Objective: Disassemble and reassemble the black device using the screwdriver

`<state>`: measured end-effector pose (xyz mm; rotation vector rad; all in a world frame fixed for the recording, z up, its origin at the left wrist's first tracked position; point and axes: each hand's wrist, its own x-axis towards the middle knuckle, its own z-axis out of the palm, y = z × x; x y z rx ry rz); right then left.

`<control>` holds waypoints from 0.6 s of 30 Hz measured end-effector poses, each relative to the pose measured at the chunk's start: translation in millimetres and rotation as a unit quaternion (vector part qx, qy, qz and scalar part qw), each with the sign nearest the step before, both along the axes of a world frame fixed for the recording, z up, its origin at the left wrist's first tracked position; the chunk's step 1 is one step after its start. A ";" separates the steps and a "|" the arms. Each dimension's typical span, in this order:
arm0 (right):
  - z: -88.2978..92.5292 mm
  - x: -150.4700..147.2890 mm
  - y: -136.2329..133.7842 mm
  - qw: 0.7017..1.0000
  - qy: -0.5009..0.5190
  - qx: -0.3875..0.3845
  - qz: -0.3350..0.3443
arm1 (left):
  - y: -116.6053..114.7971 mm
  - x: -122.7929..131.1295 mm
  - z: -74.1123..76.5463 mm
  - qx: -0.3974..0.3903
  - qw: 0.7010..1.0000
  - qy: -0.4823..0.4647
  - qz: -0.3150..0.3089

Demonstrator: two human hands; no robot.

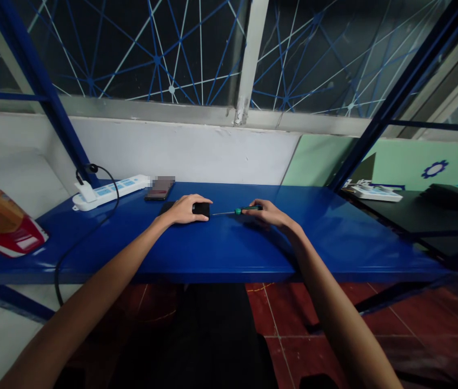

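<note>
A flat black box-like device (201, 208) lies on the blue table. My left hand (185, 209) is closed over it from above, thumb on the near side and fingers on the far side, so much of it is hidden. In my right hand (268, 212) is a screwdriver (238, 211) with a green and black handle and a thin metal shaft. Its shaft points left, and the tip is close to the right end of the black device. Whether the tip touches the device I cannot tell.
Behind my left hand lies a phone (159, 188) beside a white power strip (109, 193), whose black cable (91, 229) runs over the blue table (229, 248). A bottle with a red label (13, 232) stands at left. Blue frame posts (369, 119) rise at both sides.
</note>
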<state>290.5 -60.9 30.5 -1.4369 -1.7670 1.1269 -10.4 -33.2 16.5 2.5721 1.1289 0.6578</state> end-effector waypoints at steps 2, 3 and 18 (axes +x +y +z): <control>0.9 0.2 -0.1 0.999 -0.020 -0.012 0.022 | 0.4 -0.4 -0.2 -0.002 1.000 0.011 0.004; 1.5 0.0 -0.2 0.999 -0.033 -0.011 0.027 | 0.2 -0.2 -0.1 -0.003 1.000 0.017 0.005; 5.3 0.4 -4.2 0.999 0.010 -0.008 0.033 | -0.9 1.1 0.4 -0.002 0.999 0.037 0.013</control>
